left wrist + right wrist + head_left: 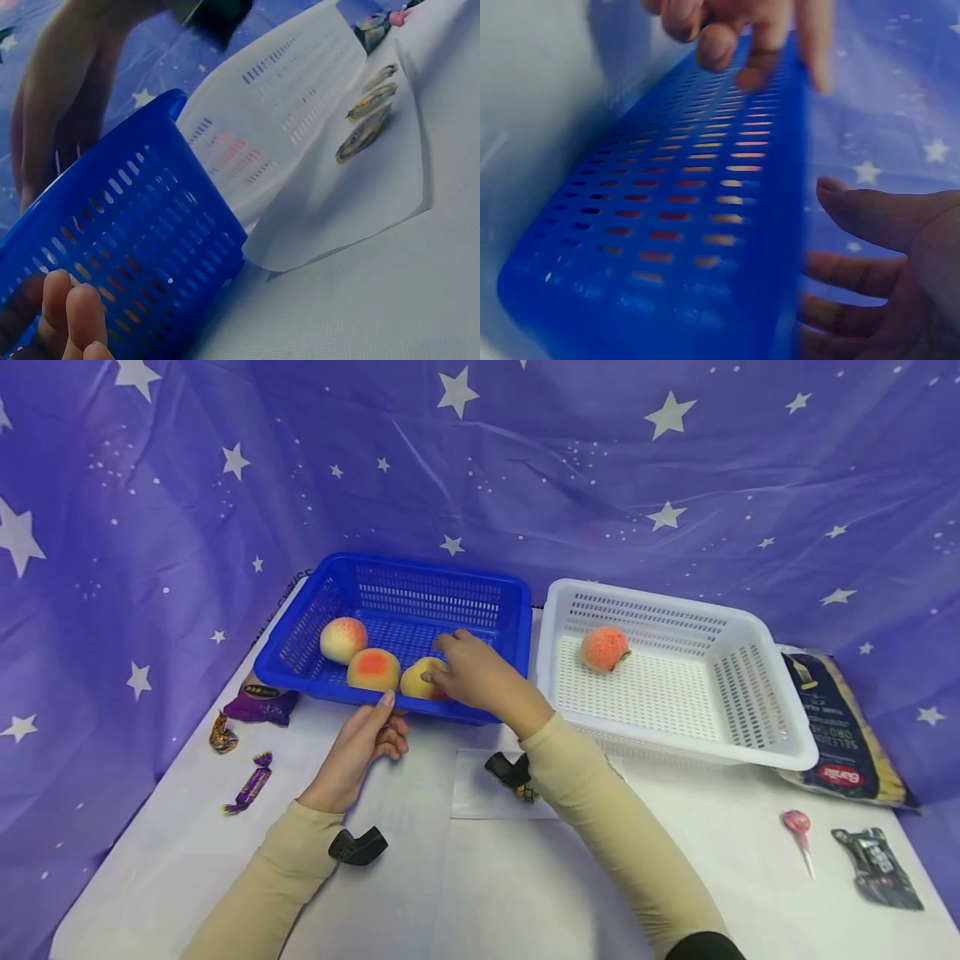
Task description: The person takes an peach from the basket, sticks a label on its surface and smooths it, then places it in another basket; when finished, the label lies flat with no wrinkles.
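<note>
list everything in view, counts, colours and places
Slotted plastic baskets: two, blue basket left, white basket right
Round peaches: four, yellow to red, three in blue, one in white
Crinkled packet: one, purple, beside blue basket
Wrapped candy: one, bronze, far left
Slim candy: one, purple, front left
Thin sheet: one, white, before baskets
Shiny pieces: three, golden, on sheet
Printed bag: one, navy, beside white basket
Lollipop: one, pink, right
Shiny packet: one, black, far right
Starry cloth: one, violet, behind
Tabletop: one, white, beneath
Wrist devices: two, black, cuffs
Sleeves: two, beige, arms
Left hand: one, on blue rim
Right hand: one, over peaches
</note>
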Demonstrator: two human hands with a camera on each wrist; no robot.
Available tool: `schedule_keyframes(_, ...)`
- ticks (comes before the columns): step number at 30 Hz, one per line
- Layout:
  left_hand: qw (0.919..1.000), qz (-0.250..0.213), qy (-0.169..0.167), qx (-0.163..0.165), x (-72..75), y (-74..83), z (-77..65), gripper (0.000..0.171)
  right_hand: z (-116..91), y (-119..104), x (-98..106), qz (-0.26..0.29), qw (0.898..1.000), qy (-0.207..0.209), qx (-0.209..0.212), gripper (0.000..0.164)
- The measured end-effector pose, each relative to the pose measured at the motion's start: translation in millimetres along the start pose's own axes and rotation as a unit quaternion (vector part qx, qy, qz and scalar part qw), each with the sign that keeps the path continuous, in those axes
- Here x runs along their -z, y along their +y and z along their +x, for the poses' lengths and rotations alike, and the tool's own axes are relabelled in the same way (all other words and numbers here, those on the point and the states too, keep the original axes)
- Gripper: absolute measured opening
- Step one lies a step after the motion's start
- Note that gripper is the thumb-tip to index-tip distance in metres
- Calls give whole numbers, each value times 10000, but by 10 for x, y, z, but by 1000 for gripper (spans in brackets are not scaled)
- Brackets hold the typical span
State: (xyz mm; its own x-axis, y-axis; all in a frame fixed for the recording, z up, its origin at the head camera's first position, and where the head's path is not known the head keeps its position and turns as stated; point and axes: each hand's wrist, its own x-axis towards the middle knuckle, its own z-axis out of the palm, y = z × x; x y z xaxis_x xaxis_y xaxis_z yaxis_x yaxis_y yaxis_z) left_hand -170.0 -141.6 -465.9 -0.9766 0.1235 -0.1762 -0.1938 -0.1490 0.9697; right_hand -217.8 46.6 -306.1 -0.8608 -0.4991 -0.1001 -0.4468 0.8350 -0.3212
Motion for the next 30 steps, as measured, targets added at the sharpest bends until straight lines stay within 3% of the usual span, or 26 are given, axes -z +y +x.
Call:
schedule_keyframes(5,9999,108,18,55,-24,-1,6,61,275,-77,-129,-377,9959,-657,-487,61)
schedule_keyframes(9,9999,115,-1,47,-21,12,-1,59,400,-109,-204,-282,9861,-1452,-754,68)
schedule_keyframes(11,9999,132,7,29,-22,28,-12,59,433,-101,-234,-204,9831,-1644,-782,68)
schedule_keyframes(16,9997,174,-135,-42,-39,82,-54,61,438,-10,-228,246,9880,-1381,-647,74)
schedule_keyframes(19,9996,205,-188,56,-43,97,-67,61,400,51,-137,637,9904,-1039,-659,70)
schedule_keyframes(21,9995,229,-151,145,-33,92,-63,60,380,67,-74,758,9893,-1063,-658,70)
schedule_keyframes(26,9996,219,-169,74,-28,140,-83,61,410,42,-68,329,9855,-1619,-389,64)
schedule_keyframes(30,9994,152,-255,150,-41,139,-62,64,447,39,-165,1,9857,-1633,-429,58)
